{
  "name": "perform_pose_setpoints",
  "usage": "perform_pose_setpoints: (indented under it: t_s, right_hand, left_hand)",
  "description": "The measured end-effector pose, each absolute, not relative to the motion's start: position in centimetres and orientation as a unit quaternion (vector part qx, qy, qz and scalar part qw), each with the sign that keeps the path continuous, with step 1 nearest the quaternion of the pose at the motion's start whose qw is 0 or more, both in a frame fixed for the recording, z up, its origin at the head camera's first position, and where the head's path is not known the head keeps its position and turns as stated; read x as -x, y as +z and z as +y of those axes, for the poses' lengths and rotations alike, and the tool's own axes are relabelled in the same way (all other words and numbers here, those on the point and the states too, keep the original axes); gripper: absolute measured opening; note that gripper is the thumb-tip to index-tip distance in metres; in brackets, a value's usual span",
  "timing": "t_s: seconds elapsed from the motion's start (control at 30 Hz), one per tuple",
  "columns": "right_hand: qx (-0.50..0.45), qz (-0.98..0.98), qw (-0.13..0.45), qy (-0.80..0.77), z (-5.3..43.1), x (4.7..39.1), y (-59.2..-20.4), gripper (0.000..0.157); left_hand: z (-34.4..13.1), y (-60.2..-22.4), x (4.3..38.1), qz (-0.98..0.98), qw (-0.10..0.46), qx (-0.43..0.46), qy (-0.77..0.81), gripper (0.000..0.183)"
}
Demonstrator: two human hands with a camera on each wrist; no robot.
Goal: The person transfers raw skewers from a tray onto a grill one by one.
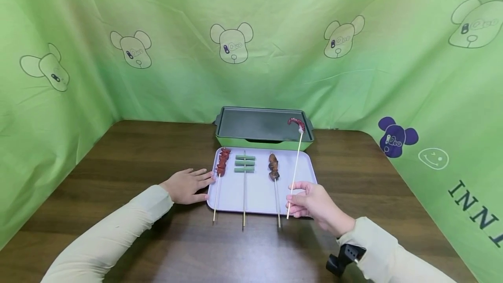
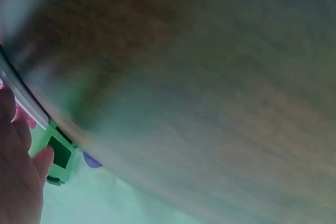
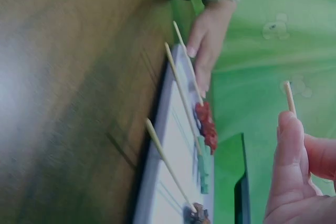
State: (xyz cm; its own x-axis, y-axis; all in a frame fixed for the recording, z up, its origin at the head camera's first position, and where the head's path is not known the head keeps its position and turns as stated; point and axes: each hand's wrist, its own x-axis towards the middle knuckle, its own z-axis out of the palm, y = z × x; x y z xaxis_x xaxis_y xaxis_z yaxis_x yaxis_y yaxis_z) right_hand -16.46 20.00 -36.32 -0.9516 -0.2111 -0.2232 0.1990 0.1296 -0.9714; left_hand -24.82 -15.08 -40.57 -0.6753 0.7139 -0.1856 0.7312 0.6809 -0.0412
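Observation:
My right hand [image 1: 316, 204] pinches the lower end of a wooden skewer [image 1: 296, 160] between thumb and fingers. A curled dark-red piece like a tentacle [image 1: 297, 123] sits on its top, overlapping the grill plate in the head view. In the right wrist view the stick's end [image 3: 290, 98] pokes out above the fingertips. With fingers spread, my left hand [image 1: 188, 187] rests flat at the left rim of the pale lilac tray [image 1: 259, 202]. On that tray lie a skewer of red meat pieces [image 1: 222, 163], one of green sticks [image 1: 245, 163], and one of brown chunks [image 1: 273, 168].
Just behind the tray stands a green tabletop grill [image 1: 271, 145] with a dark flat plate [image 1: 255, 123]. The wooden table [image 1: 157, 152] is closed in by a green curtain [image 1: 275, 77] with printed bear heads at the back and sides.

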Motion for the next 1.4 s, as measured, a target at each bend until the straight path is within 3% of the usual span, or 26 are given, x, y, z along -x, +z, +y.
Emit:
perform_pose_setpoints:
  t_s: [0.4,0.87,1.4]
  right_hand:
    - [0.041,0.750,0.143,-0.644,19.9,19.6,-37.2,0.034]
    - [-0.015,0.726,0.130,-0.675,21.1,22.8,-37.7,0.048]
    - [-0.034,0.724,0.123,-0.678,20.8,26.0,-37.5,0.049]
  left_hand:
    - [-15.0,-40.5,24.8,0.911,0.082,-0.396,-0.082,0.060]
    - [-14.8,-40.7,24.8,0.911,0.082,-0.395,-0.083,0.060]
    - [-14.8,-40.2,25.1,0.914,0.092,-0.382,-0.098,0.061]
